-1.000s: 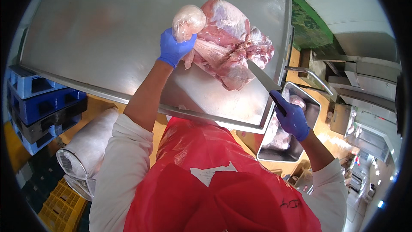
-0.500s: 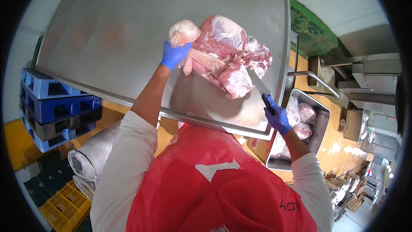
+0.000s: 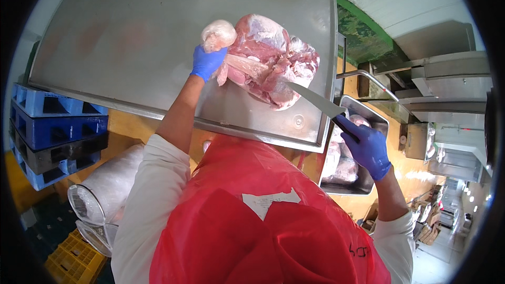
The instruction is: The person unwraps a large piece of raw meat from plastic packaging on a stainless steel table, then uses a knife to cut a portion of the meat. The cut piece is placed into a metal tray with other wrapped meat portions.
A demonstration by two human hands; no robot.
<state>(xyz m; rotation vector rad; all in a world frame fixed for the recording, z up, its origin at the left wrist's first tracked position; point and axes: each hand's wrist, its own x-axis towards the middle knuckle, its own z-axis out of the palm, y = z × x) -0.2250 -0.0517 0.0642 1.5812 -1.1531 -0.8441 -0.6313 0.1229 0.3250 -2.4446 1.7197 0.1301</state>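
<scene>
On the far right part of the steel bench (image 3: 131, 37) lies a large cut of raw meat (image 3: 271, 63). At its left end, the left hand (image 3: 206, 62), in a blue glove, has its grip clamped on a pale rounded lump (image 3: 218, 34) of the meat. Near the right, the right hand (image 3: 368, 147) is closed round the handle of a knife (image 3: 315, 102), whose blade tip touches the meat's near right side. Beside that hand stands a metal tray (image 3: 368, 114) holding more meat.
</scene>
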